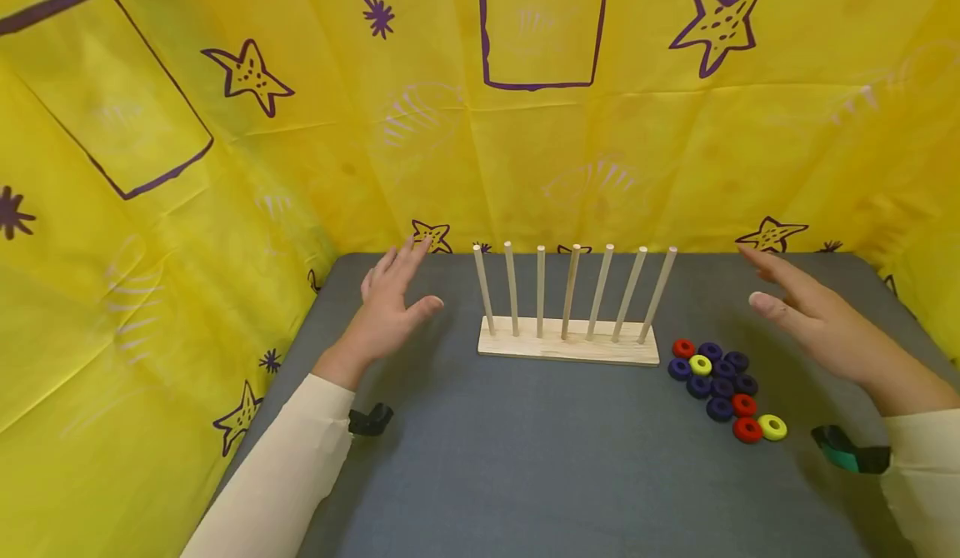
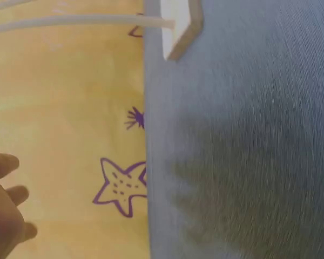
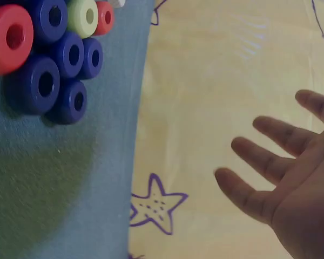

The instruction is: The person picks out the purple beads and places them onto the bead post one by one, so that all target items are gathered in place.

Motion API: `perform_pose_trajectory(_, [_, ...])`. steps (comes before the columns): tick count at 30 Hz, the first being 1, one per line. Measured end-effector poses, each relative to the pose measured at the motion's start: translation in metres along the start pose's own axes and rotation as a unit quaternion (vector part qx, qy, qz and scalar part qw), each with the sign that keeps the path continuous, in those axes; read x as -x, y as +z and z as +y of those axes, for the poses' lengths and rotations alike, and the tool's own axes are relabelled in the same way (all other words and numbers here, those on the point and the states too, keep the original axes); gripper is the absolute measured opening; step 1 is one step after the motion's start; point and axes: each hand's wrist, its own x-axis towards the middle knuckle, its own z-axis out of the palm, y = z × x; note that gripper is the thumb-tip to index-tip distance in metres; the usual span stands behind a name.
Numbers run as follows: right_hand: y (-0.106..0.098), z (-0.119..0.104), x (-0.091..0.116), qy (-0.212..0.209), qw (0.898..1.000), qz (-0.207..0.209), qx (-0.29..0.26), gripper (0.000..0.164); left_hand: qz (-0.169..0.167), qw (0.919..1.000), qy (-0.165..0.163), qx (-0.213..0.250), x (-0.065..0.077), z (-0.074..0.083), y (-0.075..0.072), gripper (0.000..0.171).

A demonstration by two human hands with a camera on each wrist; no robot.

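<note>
A pale wooden peg rack [image 1: 567, 350] stands toward the back of the table, its row of several upright dowels [image 1: 540, 291] bare. My left hand [image 1: 386, 312] hovers to the left of it, fingers extended and thumb apart, holding nothing. On the far side, my right hand [image 1: 832, 325] is raised above the table with straight fingers, also holding nothing. Between the rack and that hand lies a cluster of small rings: several dark blue rings [image 1: 699, 386], red rings [image 1: 744, 406] and yellow rings [image 1: 772, 427]. In the right wrist view, blue rings [image 3: 38, 85] lie flat with their holes facing up.
Grey cloth covers the table [image 1: 525, 458]. A yellow curtain [image 1: 525, 141] with purple starfish drawings hangs close behind the table's back edge and along the left and right sides. Dark bands [image 1: 371, 419] show at both wrists.
</note>
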Motion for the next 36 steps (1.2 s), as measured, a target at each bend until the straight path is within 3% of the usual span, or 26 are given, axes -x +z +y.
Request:
perform_pose_trajectory(3, [0.005, 0.006, 0.004, 0.001, 0.999, 0.014, -0.028, 0.063, 0.021, 0.9955, 0.017, 0.091, 0.000, -0.002, 0.003, 0.122])
perform_pose_trajectory(5, [0.008, 0.010, 0.006, -0.002, 0.998, 0.024, -0.050, 0.059, 0.030, 0.9855, 0.029, 0.164, 0.000, -0.004, 0.006, 0.122])
perform_pose_trajectory(10, [0.013, 0.015, 0.014, -0.015, 0.993, 0.038, -0.111, 0.053, 0.036, 0.9447, 0.038, 0.324, -0.001, -0.008, 0.015, 0.119])
perform_pose_trajectory(14, [0.017, 0.020, 0.018, -0.009, 0.988, 0.043, -0.145, 0.054, 0.041, 0.9112, 0.014, 0.410, 0.000, -0.010, 0.025, 0.113])
perform_pose_trajectory(17, [0.020, 0.030, 0.021, -0.004, 0.983, 0.047, -0.175, 0.056, 0.047, 0.8935, -0.007, 0.447, 0.001, -0.011, 0.036, 0.112])
perform_pose_trajectory(21, [0.026, 0.049, 0.025, -0.001, 0.969, 0.047, -0.241, 0.055, 0.062, 0.8737, -0.025, 0.482, 0.001, -0.009, 0.054, 0.117])
perform_pose_trajectory(24, [0.031, 0.062, 0.030, 0.002, 0.958, 0.046, -0.284, 0.054, 0.071, 0.8596, -0.032, 0.505, 0.000, -0.005, 0.068, 0.118])
perform_pose_trajectory(30, [0.045, 0.082, 0.039, 0.013, 0.944, 0.038, -0.327, 0.052, 0.073, 0.8349, -0.049, 0.543, -0.003, 0.002, 0.095, 0.110])
perform_pose_trajectory(32, [0.050, 0.088, 0.040, 0.021, 0.946, 0.038, -0.322, 0.050, 0.075, 0.8263, -0.054, 0.556, -0.003, 0.003, 0.103, 0.106])
perform_pose_trajectory(34, [0.054, 0.092, 0.041, 0.031, 0.954, 0.046, -0.295, 0.049, 0.070, 0.8227, -0.055, 0.561, -0.002, 0.001, 0.114, 0.102])
perform_pose_trajectory(36, [0.055, 0.094, 0.044, 0.046, 0.961, 0.057, -0.267, 0.048, 0.062, 0.8258, -0.051, 0.558, -0.002, 0.001, 0.124, 0.096])
